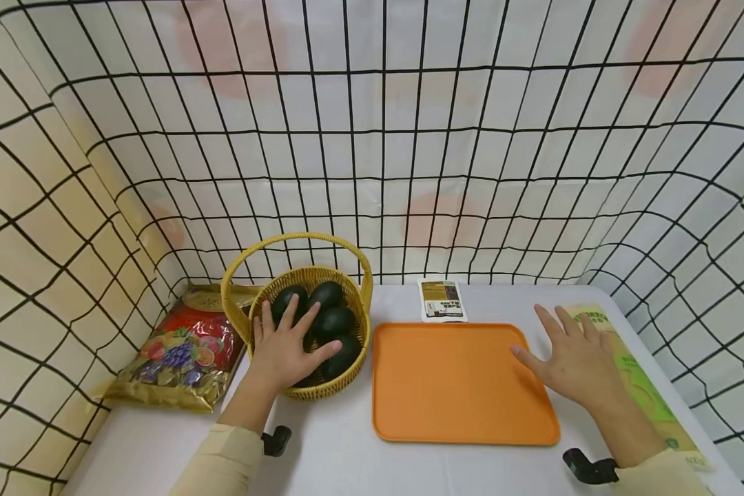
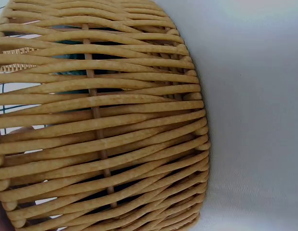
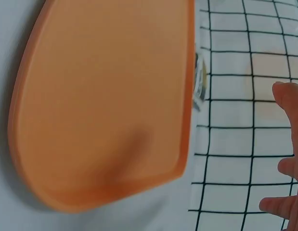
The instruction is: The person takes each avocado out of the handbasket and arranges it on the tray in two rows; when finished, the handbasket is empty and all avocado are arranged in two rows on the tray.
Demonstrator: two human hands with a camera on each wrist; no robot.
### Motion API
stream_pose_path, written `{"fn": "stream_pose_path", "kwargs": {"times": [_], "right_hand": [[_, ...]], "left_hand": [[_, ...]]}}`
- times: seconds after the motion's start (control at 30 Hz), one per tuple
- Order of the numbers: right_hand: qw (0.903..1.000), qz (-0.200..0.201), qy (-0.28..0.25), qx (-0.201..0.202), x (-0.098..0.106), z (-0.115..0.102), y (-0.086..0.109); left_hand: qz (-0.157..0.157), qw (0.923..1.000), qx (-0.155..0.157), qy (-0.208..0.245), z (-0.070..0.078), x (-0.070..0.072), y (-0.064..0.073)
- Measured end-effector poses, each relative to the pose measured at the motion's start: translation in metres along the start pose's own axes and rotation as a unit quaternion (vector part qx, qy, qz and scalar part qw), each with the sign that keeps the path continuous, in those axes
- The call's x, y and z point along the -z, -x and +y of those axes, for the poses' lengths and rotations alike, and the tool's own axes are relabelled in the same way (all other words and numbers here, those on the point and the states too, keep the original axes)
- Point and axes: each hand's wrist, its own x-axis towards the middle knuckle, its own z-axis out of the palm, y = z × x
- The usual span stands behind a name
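In the head view my left hand (image 1: pixel 285 351) is spread over the front left of a yellow wicker basket (image 1: pixel 327 391). Several dark green avocados (image 1: pixel 333 322) lie in that basket, some partly hidden behind the fingers. The left wrist view is mostly filled by the woven basket side (image 2: pixel 100 120). My right hand (image 1: pixel 573 362) has its fingers spread, above the right edge of an orange tray (image 1: pixel 452 386), and holds nothing. Its fingers (image 3: pixel 288 98) show at the edge of the right wrist view, apart from the tray.
Left of the basket lies a red and gold bag with fruit pictures (image 1: pixel 180 351). A small white and brown packet (image 1: pixel 443 301) lies behind the tray. A green package (image 1: pixel 645 393) is partly under the right arm. Grid-patterned cloth walls (image 1: pixel 403 158) surround the white table (image 1: pixel 341 455).
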Motion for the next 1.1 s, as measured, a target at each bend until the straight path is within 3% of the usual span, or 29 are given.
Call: {"fn": "stream_pose_path", "kwargs": {"times": [0.33,0.5,0.67,0.87,1.1], "right_hand": [[0.9977,0.038,-0.027,0.050,0.010,-0.028,0.010],[0.9951,0.031,-0.078,0.052,0.013,-0.040,0.016],[0.9824,0.003,-0.178,0.057,0.007,-0.051,0.020],[0.9675,0.006,-0.242,0.073,-0.005,-0.065,0.022],[0.9571,0.025,-0.272,0.098,-0.016,-0.083,0.020]], "left_hand": [[0.044,0.9985,-0.016,0.029,-0.002,0.002,0.013],[0.056,0.9966,-0.002,0.060,-0.005,0.002,0.025],[0.088,0.9906,0.013,0.104,-0.010,-0.001,0.037],[0.156,0.9765,0.020,0.148,-0.016,-0.009,0.050],[0.255,0.9422,0.040,0.214,-0.021,-0.030,0.060]]}}
